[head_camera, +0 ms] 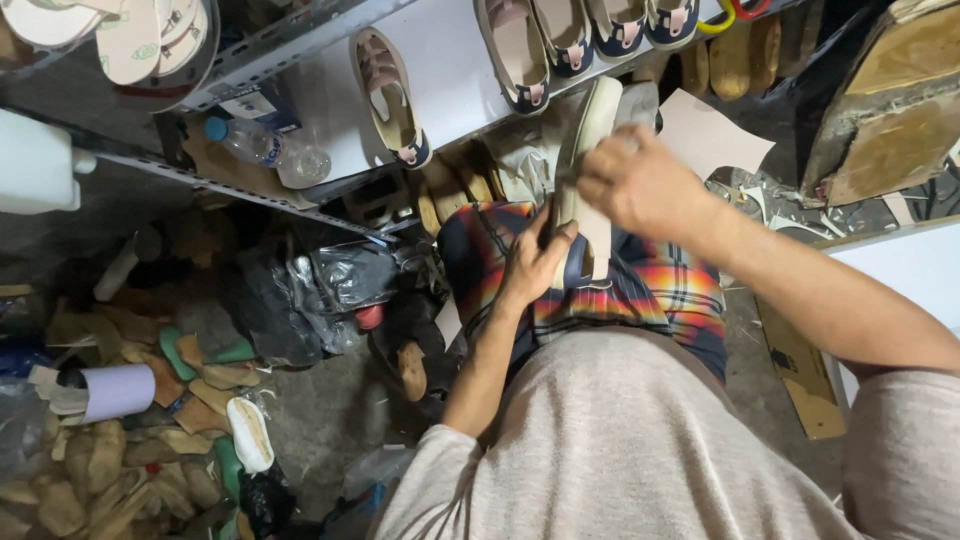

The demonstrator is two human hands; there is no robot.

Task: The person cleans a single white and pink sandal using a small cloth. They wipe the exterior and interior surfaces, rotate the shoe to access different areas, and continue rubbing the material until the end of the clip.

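The left hand has its grip clamped on a shoe that stands on end on the person's lap, sole up. The right hand is curled tight on the pale sole near its top. More shoes lie in a row on the shelf just beyond.

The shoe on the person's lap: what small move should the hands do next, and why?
Probably press the right hand down along the pale sole of the shoe. The left hand already grips the dark upper against the plaid lap, and the right hand lies on the sole's edge, so firm pressure there seems the likely next step.
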